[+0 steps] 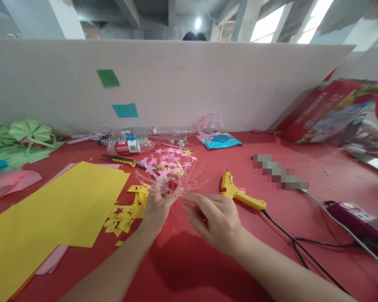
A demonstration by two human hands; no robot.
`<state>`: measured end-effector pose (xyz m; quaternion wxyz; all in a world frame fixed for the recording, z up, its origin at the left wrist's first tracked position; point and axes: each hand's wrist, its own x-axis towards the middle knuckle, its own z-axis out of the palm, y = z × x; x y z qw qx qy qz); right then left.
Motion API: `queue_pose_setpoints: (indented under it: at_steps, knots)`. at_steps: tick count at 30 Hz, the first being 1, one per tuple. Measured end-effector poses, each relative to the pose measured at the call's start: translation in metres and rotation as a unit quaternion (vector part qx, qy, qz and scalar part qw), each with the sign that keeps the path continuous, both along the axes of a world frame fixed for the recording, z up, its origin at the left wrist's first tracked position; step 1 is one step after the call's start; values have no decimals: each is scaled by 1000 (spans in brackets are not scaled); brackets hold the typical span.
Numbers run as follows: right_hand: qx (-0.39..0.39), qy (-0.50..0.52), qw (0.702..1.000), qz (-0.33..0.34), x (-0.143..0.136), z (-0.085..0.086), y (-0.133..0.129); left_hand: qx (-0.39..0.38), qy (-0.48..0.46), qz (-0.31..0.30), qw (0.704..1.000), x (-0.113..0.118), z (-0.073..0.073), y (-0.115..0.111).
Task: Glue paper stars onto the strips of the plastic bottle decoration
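Note:
My left hand (159, 201) is closed around the neck end of a clear plastic bottle piece (192, 181), cut into thin strips that fan outward. A red cap (172, 186) shows at its middle. Just right of it is my right hand (216, 216), its index finger stretched toward the piece and a small gap between finger and thumb. Whether the fingertip touches a strip is hard to make out. Pink paper stars (168, 159) lie behind the piece, partly seen through it. Left of my left hand are yellow paper scraps with star-shaped holes (121, 214).
A yellow glue gun (239, 195) with a black cord lies right of my hands. Yellow paper sheets (66, 205) cover the left side. Behind are a utility knife (122, 161), a labelled plastic bottle (129, 147) and a blue packet (220, 140), before a white partition (176, 84).

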<state>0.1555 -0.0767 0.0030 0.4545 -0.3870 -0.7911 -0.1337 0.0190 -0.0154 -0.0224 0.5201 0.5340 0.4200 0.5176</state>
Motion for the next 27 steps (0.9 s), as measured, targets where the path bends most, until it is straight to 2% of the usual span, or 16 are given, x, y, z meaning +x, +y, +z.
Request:
queue_pose_setpoints:
  at_steps: [10,15,27]
  knots:
    - [12,6,999,-32,0,-2,1,-9,-11,66,998,2,4,-1]
    - [-4,-15,999,-31,-2,-5,2,12,7,42,999,2,6,-2]
    - [-34,-42,997,-46,-4,-8,6,-30,-38,10,999,5,2,-2]
